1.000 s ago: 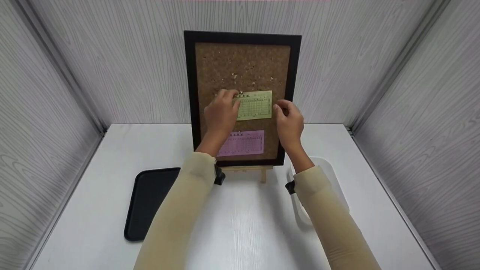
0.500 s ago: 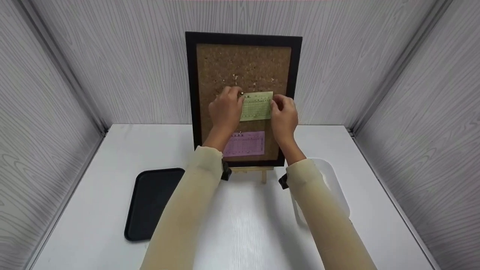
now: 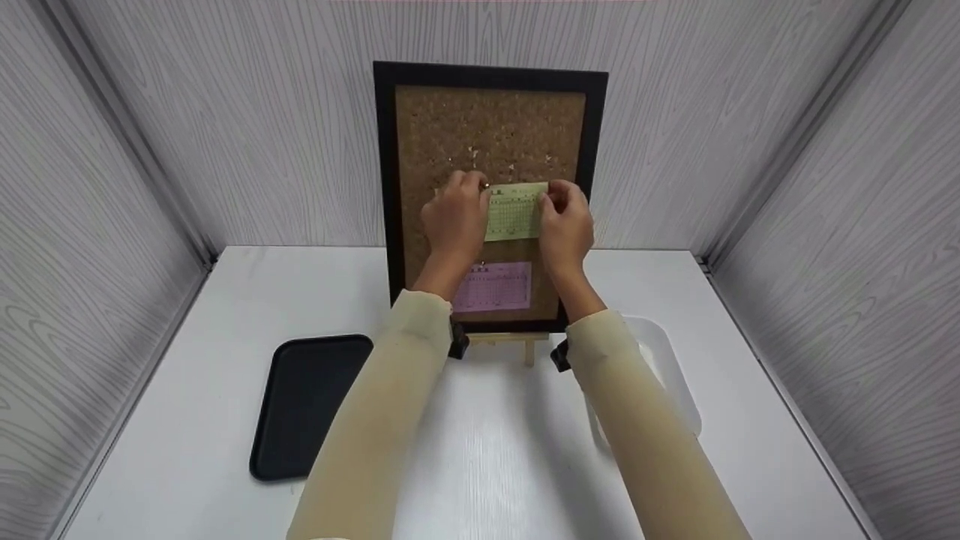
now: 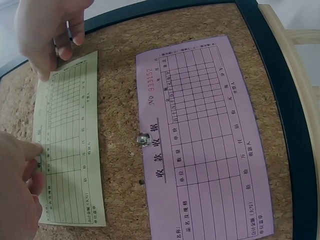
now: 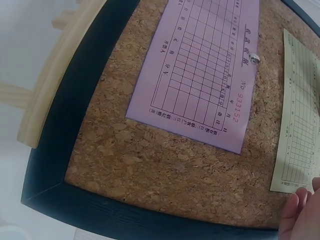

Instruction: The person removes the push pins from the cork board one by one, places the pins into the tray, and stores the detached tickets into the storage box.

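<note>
A pale green receipt slip [image 3: 514,212] lies against the framed cork board [image 3: 491,124]. My left hand [image 3: 455,217] covers its left part in the head view, with fingertips pinching a small shiny push pin [image 3: 487,186] at the top edge. My right hand [image 3: 566,223] pinches the slip's upper right corner between thumb and fingers. In the left wrist view both hands meet the slip's upper edge. Below it a purple receipt slip [image 4: 200,135] hangs from a clear-headed push pin [image 4: 144,139]; my left forearm hides part of it in the head view.
The board stands on a small wooden easel [image 3: 529,351] near the back wall. A black tray [image 3: 300,405] lies on the left of the white table [image 3: 480,450]. On the right, a white tray [image 3: 679,390] is partly hidden under my right forearm.
My right hand has moved left from beside the green slip onto its right corner. My left hand has shifted slightly right and up along the slip's top edge.
</note>
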The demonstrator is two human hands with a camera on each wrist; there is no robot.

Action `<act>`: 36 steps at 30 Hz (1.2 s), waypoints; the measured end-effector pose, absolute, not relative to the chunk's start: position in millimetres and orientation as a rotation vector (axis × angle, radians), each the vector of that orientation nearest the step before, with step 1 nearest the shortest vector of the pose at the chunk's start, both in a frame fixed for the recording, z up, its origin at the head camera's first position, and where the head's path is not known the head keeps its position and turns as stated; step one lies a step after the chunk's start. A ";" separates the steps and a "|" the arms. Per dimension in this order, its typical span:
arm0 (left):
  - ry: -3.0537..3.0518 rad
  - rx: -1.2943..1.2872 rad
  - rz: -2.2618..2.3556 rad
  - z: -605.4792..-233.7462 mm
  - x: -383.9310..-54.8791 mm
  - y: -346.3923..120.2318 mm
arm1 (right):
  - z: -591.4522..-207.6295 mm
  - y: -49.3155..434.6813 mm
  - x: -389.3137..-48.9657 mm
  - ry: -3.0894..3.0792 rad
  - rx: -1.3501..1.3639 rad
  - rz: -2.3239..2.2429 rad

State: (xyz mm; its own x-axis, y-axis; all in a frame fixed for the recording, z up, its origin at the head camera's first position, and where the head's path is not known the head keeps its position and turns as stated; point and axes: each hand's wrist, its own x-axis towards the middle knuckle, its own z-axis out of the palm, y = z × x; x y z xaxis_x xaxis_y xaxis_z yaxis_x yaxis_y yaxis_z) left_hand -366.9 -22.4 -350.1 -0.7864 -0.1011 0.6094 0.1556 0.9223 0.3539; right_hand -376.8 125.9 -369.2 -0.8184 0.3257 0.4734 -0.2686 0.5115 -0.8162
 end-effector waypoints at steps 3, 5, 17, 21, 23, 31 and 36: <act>-2.418 -0.036 -0.507 -350.2 -367.4 -21.8 | -369.0 124.5 -377.9 -2.187 -0.075 1.284; -2.413 -0.036 -0.512 -350.3 -367.6 -21.5 | -368.8 123.6 -378.2 -2.199 -0.082 1.268; -2.400 -0.050 -0.583 -351.9 -368.2 -22.6 | -372.6 123.9 -374.8 -2.148 -0.023 1.317; -2.387 -0.050 -0.597 -352.9 -367.5 -22.9 | -374.4 126.1 -374.1 -2.129 -0.003 1.355; -2.380 -0.054 -0.616 -353.7 -367.1 -22.3 | -374.8 127.7 -373.9 -2.116 0.006 1.381; -2.319 -0.085 -0.725 -359.1 -366.4 -19.4 | -374.9 130.4 -373.3 -2.070 0.079 1.448; -2.296 -0.086 -0.748 -359.7 -367.3 -17.8 | -375.9 130.7 -373.8 -2.028 0.123 1.488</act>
